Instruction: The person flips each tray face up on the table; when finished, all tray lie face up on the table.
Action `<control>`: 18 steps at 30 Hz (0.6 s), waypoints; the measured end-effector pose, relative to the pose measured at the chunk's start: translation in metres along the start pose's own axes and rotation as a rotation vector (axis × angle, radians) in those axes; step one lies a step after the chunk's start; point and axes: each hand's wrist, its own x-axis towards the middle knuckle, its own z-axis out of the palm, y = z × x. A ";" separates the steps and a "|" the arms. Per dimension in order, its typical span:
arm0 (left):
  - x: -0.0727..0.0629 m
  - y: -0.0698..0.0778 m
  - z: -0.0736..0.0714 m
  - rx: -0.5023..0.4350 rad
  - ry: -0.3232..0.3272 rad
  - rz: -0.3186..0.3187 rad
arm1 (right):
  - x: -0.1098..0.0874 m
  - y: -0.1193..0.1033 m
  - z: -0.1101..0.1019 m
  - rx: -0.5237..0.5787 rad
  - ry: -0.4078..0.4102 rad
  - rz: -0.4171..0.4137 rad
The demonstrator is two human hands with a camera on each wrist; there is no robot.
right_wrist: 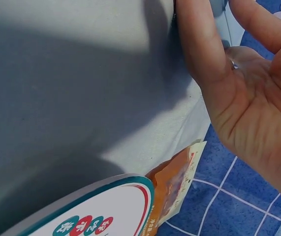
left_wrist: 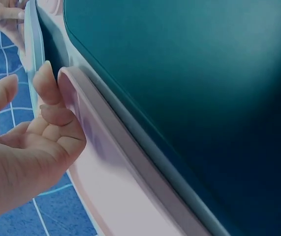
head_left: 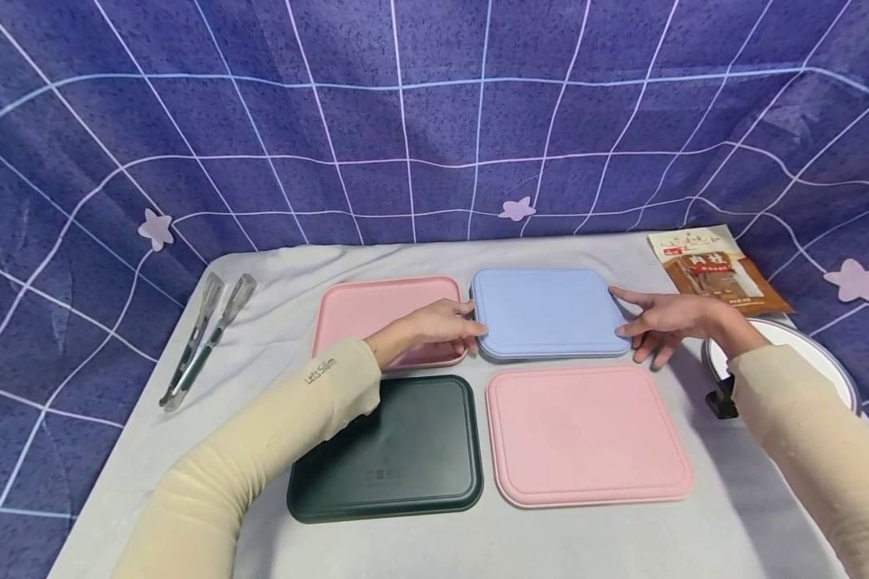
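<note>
A light blue rectangular tray (head_left: 550,314) with rounded corners lies at the back middle, a dark edge showing beneath its left side. At its left side, my left hand (head_left: 442,326) holds the edge, one fingertip on top and the other fingers lower; this hand also overlaps a pink rimmed tray (head_left: 348,310). My right hand (head_left: 677,320) grips the opposite edge, its upper finger at the far corner and the rest near the front corner. In the right wrist view, a sliver of blue (right_wrist: 220,12) shows between finger and thumb.
In front lie a dark green rectangular tray (head_left: 405,450) and a second pink one (head_left: 590,434). Metal tongs (head_left: 206,342) rest far left. On the right are a brown food packet (head_left: 717,273) and a white round thing (head_left: 804,350), partly behind my sleeve. A purple curtain (head_left: 442,121) hangs behind.
</note>
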 end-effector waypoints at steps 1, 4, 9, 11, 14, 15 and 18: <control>0.000 -0.001 0.000 -0.016 0.001 -0.001 | 0.000 0.000 0.000 -0.003 0.001 -0.002; -0.002 -0.001 0.000 -0.054 0.005 -0.013 | -0.001 0.000 0.000 -0.011 0.002 -0.012; -0.004 0.000 0.000 -0.036 0.025 -0.025 | -0.003 -0.001 0.000 -0.015 -0.001 -0.023; -0.006 0.002 0.001 -0.025 0.034 -0.017 | -0.002 0.000 0.000 -0.013 0.000 -0.025; -0.007 0.003 0.003 -0.035 0.052 0.008 | -0.002 0.001 0.000 -0.009 -0.002 -0.034; -0.007 0.004 0.004 -0.050 0.060 0.014 | -0.002 0.001 0.000 -0.006 -0.005 -0.036; -0.007 0.003 0.008 -0.095 0.089 0.030 | -0.002 0.002 0.000 0.003 -0.010 -0.042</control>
